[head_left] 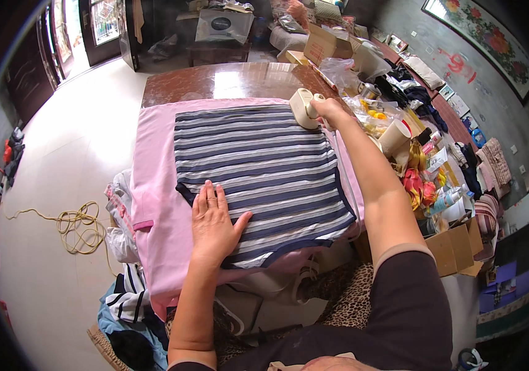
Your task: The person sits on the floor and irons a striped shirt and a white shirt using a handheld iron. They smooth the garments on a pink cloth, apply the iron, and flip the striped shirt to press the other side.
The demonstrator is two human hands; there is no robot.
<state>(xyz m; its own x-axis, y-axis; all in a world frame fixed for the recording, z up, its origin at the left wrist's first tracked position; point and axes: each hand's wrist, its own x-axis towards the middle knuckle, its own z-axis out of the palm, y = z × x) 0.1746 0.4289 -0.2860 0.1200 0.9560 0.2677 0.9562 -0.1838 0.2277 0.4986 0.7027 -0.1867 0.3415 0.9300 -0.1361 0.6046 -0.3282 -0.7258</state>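
Observation:
A sleeveless top with navy, grey and white stripes [255, 160] lies spread flat on a pink cloth [155, 148]. Its navy-trimmed neck and armholes face me. My left hand [213, 222] rests palm down on the top's left side near an armhole, thumb spread and nothing in its grasp. At the far right corner of the top, my right hand [331, 111] grips a cream handheld garment steamer [302, 109], whose head sits at the hem. A pale hose [344, 176] runs from it down the right side of the cloth.
The pink cloth covers part of a brown, glossy table [172, 83]. Along the right stand a paper roll [395, 137], dragon fruit [413, 185] and a cardboard box [450, 248]. Clothes [130, 297] are heaped at lower left, near a coiled yellow cord [79, 227] on the floor.

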